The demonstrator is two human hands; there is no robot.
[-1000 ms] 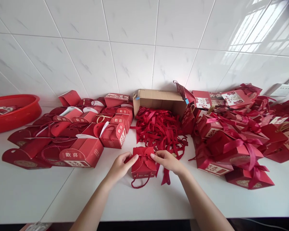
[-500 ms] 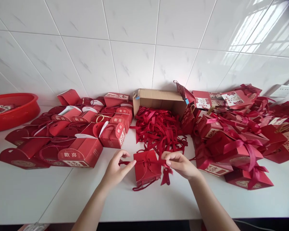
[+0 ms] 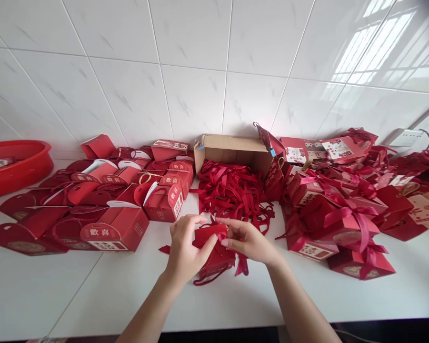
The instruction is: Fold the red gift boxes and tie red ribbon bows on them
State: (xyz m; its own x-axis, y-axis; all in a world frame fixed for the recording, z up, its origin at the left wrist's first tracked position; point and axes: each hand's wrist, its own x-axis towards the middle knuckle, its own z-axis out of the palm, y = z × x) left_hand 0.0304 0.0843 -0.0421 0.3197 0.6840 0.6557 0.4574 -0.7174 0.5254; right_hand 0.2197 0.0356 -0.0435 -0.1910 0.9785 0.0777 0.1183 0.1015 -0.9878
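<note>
A small red gift box (image 3: 217,263) stands on the white tabletop in front of me, a twisted red cord hanging at its near side. Over its top runs a dark red ribbon (image 3: 221,236). My left hand (image 3: 189,245) curls over the box's left side, thumb and fingers closed on the ribbon. From the right, my right hand (image 3: 244,239) pinches the ribbon near the middle of the lid. One ribbon end pokes out left of my left hand; another hangs at the box's right. Part of the lid is hidden by my fingers.
Behind the box, a heap of red ribbons (image 3: 232,188) spills from a cardboard carton (image 3: 235,142). Unribboned red boxes (image 3: 114,226) fill the left. Boxes with bows (image 3: 350,224) crowd the right. A red basin (image 3: 17,166) sits far left, against the tiled wall.
Both hands have come together over the lid, where they were apart holding the ribbon stretched across it. The ribbon is now gathered at the middle. The view has shifted slightly.
</note>
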